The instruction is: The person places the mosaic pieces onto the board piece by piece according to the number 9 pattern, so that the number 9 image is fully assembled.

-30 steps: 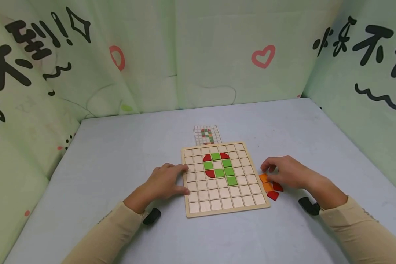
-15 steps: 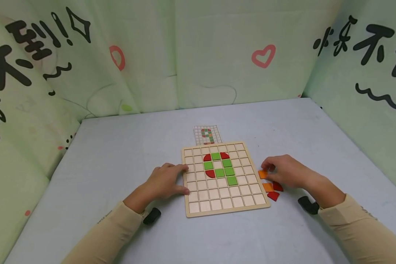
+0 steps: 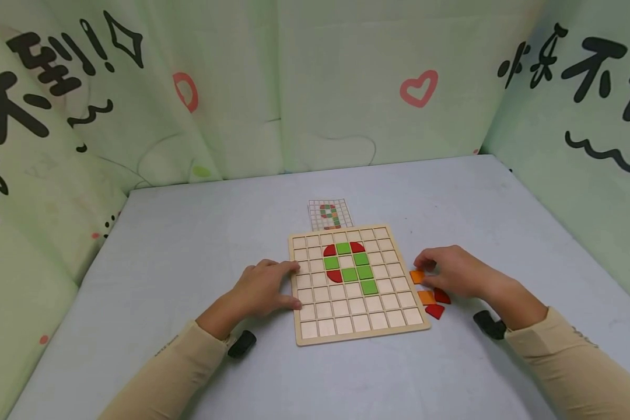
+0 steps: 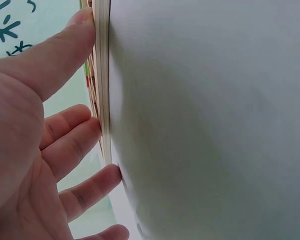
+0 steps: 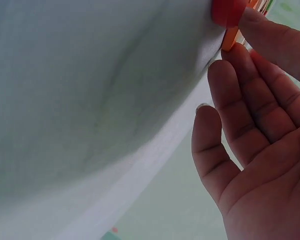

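Note:
A wooden grid board (image 3: 363, 336) lies flat, with green squares (image 3: 369, 287) and red rounded pieces (image 3: 334, 276) set in its upper middle. My left hand (image 3: 262, 289) touches the board's left edge with spread thumb and fingers; in the left wrist view the thumb and fingertips of the left hand (image 4: 45, 135) meet the edge of the board (image 4: 105, 90). Beside the right edge, my right hand (image 3: 457, 273) pinches an orange tile (image 3: 416, 277). In the right wrist view the orange tile (image 5: 230, 39) shows between thumb and fingers of the right hand (image 5: 265, 115).
Another orange tile (image 3: 426, 298) and red pieces (image 3: 435, 311) lie beside the board's lower right edge. A printed grid card (image 3: 317, 207) with a coloured pattern lies behind the board, its near edge at the board's frame. Patterned curtains (image 3: 341, 128) surround the white table (image 3: 210, 221).
One orange tile has slid slightly away from the other, toward the back and left, along with my right fingertips. My left hand and the board have stayed in place.

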Available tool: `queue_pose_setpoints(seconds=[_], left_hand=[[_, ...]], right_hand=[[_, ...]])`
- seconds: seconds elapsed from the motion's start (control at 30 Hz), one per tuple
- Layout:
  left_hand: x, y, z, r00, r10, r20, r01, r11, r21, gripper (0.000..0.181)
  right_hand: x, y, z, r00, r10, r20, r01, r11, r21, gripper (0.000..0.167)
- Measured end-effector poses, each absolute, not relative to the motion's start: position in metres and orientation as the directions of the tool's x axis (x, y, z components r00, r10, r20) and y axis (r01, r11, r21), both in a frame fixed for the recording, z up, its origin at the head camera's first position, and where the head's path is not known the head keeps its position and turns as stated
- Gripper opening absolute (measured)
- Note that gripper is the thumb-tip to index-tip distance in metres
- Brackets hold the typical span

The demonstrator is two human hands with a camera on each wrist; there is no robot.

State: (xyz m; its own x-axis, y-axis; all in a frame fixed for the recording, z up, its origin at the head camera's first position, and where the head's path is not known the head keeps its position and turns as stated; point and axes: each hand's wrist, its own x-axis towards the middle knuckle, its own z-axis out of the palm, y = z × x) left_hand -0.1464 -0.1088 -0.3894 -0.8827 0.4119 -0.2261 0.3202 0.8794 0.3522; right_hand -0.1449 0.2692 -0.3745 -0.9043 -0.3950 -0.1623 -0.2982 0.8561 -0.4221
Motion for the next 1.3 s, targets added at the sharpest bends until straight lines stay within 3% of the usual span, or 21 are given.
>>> queue_pose_setpoints(seconds=[1.3], left_hand=[[-0.146,-0.108,-0.39,-0.886,0.407,-0.224,0.316,0.881,0.352,0.078]], right_hand=[[-0.148,0.26,-0.364,-0.901,-0.389,-0.193,-0.292,0.871,-0.395,0.033]])
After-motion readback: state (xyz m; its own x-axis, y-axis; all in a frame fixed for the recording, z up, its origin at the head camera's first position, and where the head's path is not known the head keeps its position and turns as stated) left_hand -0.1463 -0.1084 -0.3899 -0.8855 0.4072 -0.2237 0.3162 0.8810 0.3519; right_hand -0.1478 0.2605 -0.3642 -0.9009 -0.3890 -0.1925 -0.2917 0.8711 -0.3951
